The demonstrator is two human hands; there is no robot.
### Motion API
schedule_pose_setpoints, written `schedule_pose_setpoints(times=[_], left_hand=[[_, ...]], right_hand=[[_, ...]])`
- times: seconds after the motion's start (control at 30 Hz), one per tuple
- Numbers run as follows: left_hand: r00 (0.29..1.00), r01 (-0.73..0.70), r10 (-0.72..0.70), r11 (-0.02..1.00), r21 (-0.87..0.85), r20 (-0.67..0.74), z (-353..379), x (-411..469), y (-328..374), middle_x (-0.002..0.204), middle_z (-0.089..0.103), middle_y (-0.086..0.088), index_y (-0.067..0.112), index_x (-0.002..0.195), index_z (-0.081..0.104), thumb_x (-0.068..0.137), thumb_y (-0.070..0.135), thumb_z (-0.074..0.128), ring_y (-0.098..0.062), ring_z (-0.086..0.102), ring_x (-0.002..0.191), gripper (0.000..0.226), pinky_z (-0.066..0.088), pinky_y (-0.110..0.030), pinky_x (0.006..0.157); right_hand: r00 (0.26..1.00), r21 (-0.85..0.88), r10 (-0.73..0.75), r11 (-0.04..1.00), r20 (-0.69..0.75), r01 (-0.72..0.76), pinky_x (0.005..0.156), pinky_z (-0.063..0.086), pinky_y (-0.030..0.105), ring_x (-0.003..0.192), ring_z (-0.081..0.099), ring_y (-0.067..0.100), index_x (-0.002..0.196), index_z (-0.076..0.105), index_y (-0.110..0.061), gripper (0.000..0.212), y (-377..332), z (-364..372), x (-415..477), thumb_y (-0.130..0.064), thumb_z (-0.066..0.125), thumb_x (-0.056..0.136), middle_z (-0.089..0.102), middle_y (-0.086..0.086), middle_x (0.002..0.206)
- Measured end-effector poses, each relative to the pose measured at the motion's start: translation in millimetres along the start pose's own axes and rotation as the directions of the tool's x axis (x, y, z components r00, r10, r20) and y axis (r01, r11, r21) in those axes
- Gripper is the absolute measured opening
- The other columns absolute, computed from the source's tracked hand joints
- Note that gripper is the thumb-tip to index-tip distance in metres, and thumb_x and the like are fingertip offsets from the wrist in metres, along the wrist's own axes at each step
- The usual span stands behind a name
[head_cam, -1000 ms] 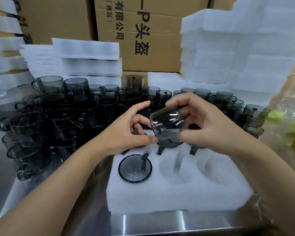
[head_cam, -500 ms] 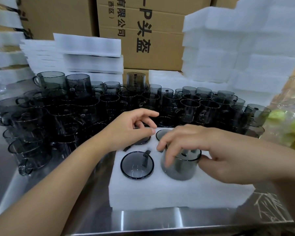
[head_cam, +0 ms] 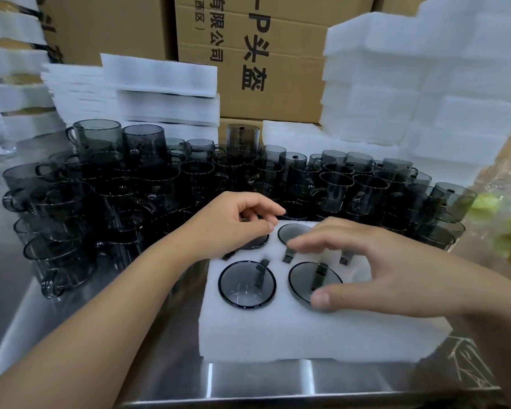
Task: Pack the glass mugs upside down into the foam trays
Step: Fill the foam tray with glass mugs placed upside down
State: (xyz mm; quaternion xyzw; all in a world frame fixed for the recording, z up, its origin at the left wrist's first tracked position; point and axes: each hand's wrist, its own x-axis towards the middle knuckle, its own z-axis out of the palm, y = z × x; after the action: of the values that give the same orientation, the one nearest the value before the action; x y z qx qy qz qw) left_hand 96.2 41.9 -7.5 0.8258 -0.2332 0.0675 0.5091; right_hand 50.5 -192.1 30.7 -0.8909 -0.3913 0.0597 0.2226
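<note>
From the head camera, we are looking down at a steel table (head_cam: 71, 335), with cardboard boxes (head_cam: 278, 54) and foam stacks (head_cam: 425, 84) rising behind it. A foam tray (head_cam: 307, 335) is lying at the near edge, with its long side running across us. Mugs are sitting in it bottom up: the front-left mug (head_cam: 247, 283), the front-middle mug (head_cam: 304, 278) and the back-middle mug (head_cam: 292, 231).

The right hand (head_cam: 366, 267) is hovering over the front-middle mug with its fingers spread and the thumb touching the near rim; it is gripping nothing. The left hand (head_cam: 233, 222) is lying over the back-left mug (head_cam: 257, 242), fingers loosely bent and pinching nothing. We cannot tell whether they are pressing the glass. The right hand is hiding the tray's right end.

The loose mugs (head_cam: 160, 187) are standing upright, crowded just beyond the tray's far edge. We are judging the left hand nearer to them. The next mug will probably need lifting clear of its neighbours and turning over. A plastic bag (head_cam: 502, 225) is lying at the right, apart.
</note>
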Motion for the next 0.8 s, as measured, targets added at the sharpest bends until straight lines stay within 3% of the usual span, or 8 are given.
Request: schedule_pose_setpoints(times=[0.07,0.23,0.5,0.67,0.73,0.8], left_hand=[[1.000,-0.002,0.002,1.000,-0.006,-0.005,0.5,-0.6,0.6,0.084,0.070,0.013,0.033,0.092,0.070,0.084,0.002,0.063,0.004,0.051,0.061,0.033,0.041,-0.008,0.058],[1.000,0.001,-0.001,1.000,0.002,-0.002,1.0,-0.8,1.0,0.085,0.071,0.015,0.037,0.090,0.070,0.084,0.004,0.063,0.004,0.051,0.061,0.034,0.041,-0.007,0.059],[1.000,0.010,-0.010,1.000,0.013,0.005,1.4,-3.2,3.3,0.083,0.069,0.021,0.036,0.090,0.070,0.084,0.005,0.063,0.006,0.052,0.059,0.033,0.041,-0.007,0.057],[1.000,0.015,-0.015,1.000,0.008,0.009,2.3,-3.9,3.4,0.079,0.068,0.019,0.032,0.091,0.071,0.084,0.006,0.062,0.005,0.051,0.059,0.029,0.042,-0.009,0.057],[1.000,0.004,-0.004,1.000,0.011,0.011,2.5,-3.1,3.2,0.079,0.067,0.012,0.035,0.087,0.069,0.085,0.009,0.063,0.000,0.052,0.062,0.027,0.046,-0.016,0.060],[1.000,0.002,-0.002,1.000,0.018,0.004,3.0,-2.9,3.3,0.083,0.069,0.003,0.039,0.082,0.067,0.084,0.011,0.062,-0.002,0.053,0.062,0.028,0.047,-0.019,0.062]], right_hand=[[0.998,-0.015,0.064,0.998,-0.007,-0.064,0.087,0.036,0.010,0.110,0.046,-0.008,0.113,0.055,-0.056,0.057,-0.9,-0.1,0.1,-0.078,0.060,0.062,0.048,-0.031,0.113],[0.996,0.057,0.088,0.995,0.000,-0.088,0.083,0.037,0.010,0.100,0.051,-0.004,0.102,0.064,-0.055,0.048,-3.3,2.1,0.1,-0.069,0.068,0.056,0.051,-0.026,0.103],[0.996,-0.007,0.087,0.996,0.023,-0.087,0.083,0.039,0.016,0.097,0.052,-0.002,0.105,0.063,-0.055,0.051,-7.7,-2.7,0.8,-0.071,0.066,0.056,0.052,-0.024,0.102],[0.981,-0.153,0.108,0.985,0.160,-0.084,0.085,0.042,0.017,0.097,0.055,-0.009,0.107,0.064,-0.052,0.047,-25.8,-24.4,18.4,-0.067,0.068,0.062,0.059,-0.029,0.099],[0.992,-0.111,0.071,0.992,0.104,-0.059,0.083,0.047,0.022,0.088,0.061,-0.007,0.102,0.067,-0.049,0.038,-38.6,-34.6,35.1,-0.063,0.066,0.066,0.067,-0.025,0.091],[0.999,-0.030,0.012,0.999,-0.049,-0.013,0.079,0.050,0.023,0.077,0.062,-0.005,0.098,0.069,-0.043,0.028,-49.4,-41.9,59.7,-0.052,0.067,0.072,0.070,-0.020,0.083]])
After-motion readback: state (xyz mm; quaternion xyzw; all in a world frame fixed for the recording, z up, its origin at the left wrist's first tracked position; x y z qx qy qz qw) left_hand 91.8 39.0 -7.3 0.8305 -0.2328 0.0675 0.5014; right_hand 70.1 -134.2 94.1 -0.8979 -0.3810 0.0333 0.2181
